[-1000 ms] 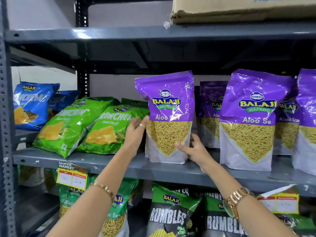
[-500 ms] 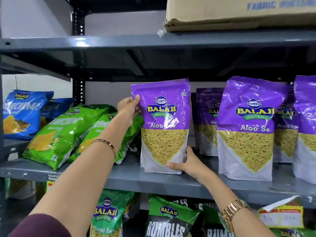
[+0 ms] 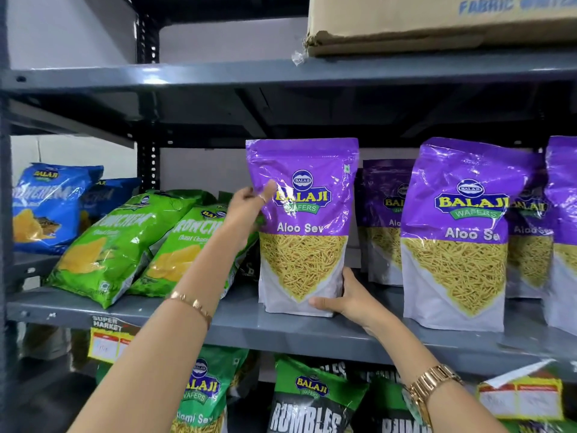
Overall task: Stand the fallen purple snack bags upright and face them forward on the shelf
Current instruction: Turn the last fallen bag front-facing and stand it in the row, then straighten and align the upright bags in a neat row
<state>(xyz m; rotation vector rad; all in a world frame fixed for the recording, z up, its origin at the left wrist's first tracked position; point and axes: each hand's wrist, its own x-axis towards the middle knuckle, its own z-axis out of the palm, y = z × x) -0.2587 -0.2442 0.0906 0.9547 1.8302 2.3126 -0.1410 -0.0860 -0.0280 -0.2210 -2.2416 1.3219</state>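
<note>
A purple Aloo Sev bag [image 3: 304,226] stands upright on the grey shelf [image 3: 237,323], its front facing me. My left hand [image 3: 246,207] grips its upper left edge, thumb across the front. My right hand [image 3: 346,300] holds its lower right corner at the shelf surface. To the right another purple bag [image 3: 456,232] stands upright and faces forward. A third purple bag [image 3: 565,226] is cut off at the right edge. More purple bags [image 3: 382,220] stand behind them in a back row.
Green snack bags [image 3: 109,245] lean back on the shelf to the left of my left hand, with blue bags [image 3: 46,204] further left. A cardboard box [image 3: 437,23] sits on the shelf above. Green and black bags [image 3: 312,398] and price tags [image 3: 520,398] fill the level below.
My left hand slid from the bag's lower left side up to its top left edge. My right hand shifted to the lower right corner. The bag stands straighter.
</note>
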